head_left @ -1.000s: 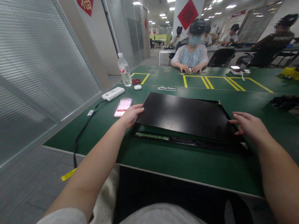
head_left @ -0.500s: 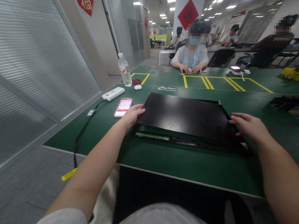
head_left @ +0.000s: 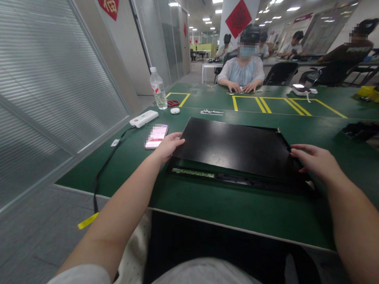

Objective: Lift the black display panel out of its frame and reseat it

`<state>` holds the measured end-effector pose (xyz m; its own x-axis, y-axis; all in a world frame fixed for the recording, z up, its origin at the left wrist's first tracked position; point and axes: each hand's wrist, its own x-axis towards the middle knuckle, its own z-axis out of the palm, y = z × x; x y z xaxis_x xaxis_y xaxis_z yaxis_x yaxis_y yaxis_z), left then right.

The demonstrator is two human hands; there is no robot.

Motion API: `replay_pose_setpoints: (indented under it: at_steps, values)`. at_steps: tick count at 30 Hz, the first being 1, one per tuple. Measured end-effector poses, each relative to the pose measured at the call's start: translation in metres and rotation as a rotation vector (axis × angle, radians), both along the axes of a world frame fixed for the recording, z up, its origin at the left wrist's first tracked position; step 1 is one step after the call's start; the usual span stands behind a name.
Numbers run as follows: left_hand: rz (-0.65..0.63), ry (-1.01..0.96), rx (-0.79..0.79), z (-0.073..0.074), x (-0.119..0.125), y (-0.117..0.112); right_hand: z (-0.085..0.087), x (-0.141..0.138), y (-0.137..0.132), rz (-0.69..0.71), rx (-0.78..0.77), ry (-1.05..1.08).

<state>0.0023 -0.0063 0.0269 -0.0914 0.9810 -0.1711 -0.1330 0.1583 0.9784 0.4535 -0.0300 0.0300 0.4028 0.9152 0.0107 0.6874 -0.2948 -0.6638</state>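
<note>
A flat black panel (head_left: 234,144), glossy and dark like a display screen, lies at a slight tilt over a black frame (head_left: 244,181). My left hand (head_left: 170,146) is closed on the panel's left edge, thumb on top. At the opposite side, my right hand (head_left: 317,159) pinches the right edge; whether its fingers also catch the frame's side bar I cannot tell. Along the frame's near side runs a strip of green circuit board (head_left: 193,173), uncovered by the panel. The fingertips beneath the panel are hidden.
Left of the panel are a phone (head_left: 156,136), a white power bank (head_left: 144,119) with a black strap, a water bottle (head_left: 158,89) and red scissors (head_left: 173,103). A white case (head_left: 175,110) and small metal pieces (head_left: 212,112) lie behind. A masked person (head_left: 242,70) sits opposite.
My right fingers have shifted very slightly left along the panel's edge, and my left thumb a little inward. The panel and frame look almost unmoved.
</note>
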Motion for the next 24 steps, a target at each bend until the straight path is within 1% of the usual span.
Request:
replay_pose_setpoints:
  at_steps: [2,4,9,13,24]
  values:
    - [0.006,0.010,0.001,0.001,0.001,0.000,0.005,-0.005,-0.002,-0.030,-0.065,-0.035]
    - [0.010,0.018,0.002,0.002,0.003,-0.001,0.008,-0.008,-0.003,-0.024,-0.093,-0.070]
    - [0.017,0.015,0.000,0.004,0.005,-0.003,0.005,-0.006,-0.002,0.018,-0.069,-0.123]
    - [0.022,0.013,0.000,0.004,0.004,-0.003,0.001,-0.002,-0.001,0.026,-0.047,-0.117]
    - [0.025,-0.006,0.022,-0.001,0.003,0.000,-0.002,0.001,0.001,0.048,-0.057,-0.124]
